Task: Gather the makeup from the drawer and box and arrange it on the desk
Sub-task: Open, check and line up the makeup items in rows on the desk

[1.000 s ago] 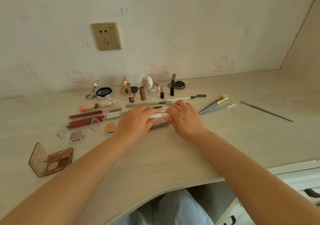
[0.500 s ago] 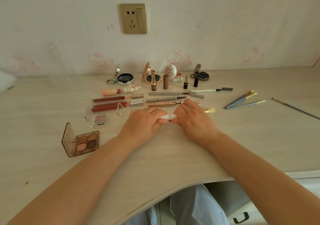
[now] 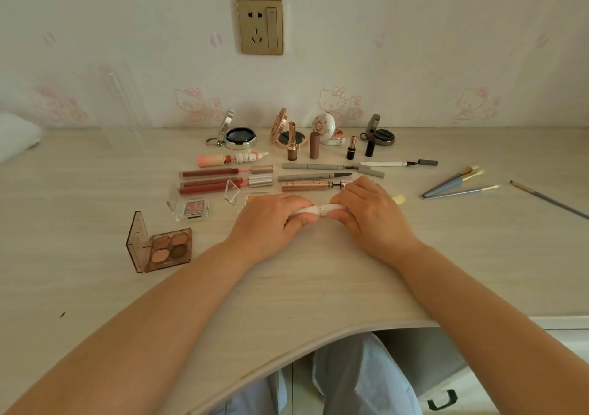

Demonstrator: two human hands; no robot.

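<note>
A white makeup tube (image 3: 320, 210) lies crosswise just above the desk (image 3: 287, 287), held at both ends. My left hand (image 3: 269, 223) grips its left end and my right hand (image 3: 371, 215) grips its right end; a pale tip (image 3: 398, 198) pokes out past my right hand. Behind my hands lie rows of lip glosses (image 3: 223, 178) and eyeliner pens (image 3: 318, 177). Open compacts (image 3: 239, 135) and upright lipsticks (image 3: 292, 145) stand along the wall. An open brown eyeshadow palette (image 3: 165, 247) sits at the left front.
Makeup brushes (image 3: 455, 183) lie to the right, with one thin long brush (image 3: 548, 199) farther right. A small clear eyeshadow case (image 3: 191, 209) sits left of my hands. A clear acrylic box (image 3: 124, 108) stands at the back left. A drawer handle (image 3: 441, 400) shows under the desk's curved front edge.
The view has swung left and down, so the items shifted right in frame. Both hands stay on the white tube in much the same place.
</note>
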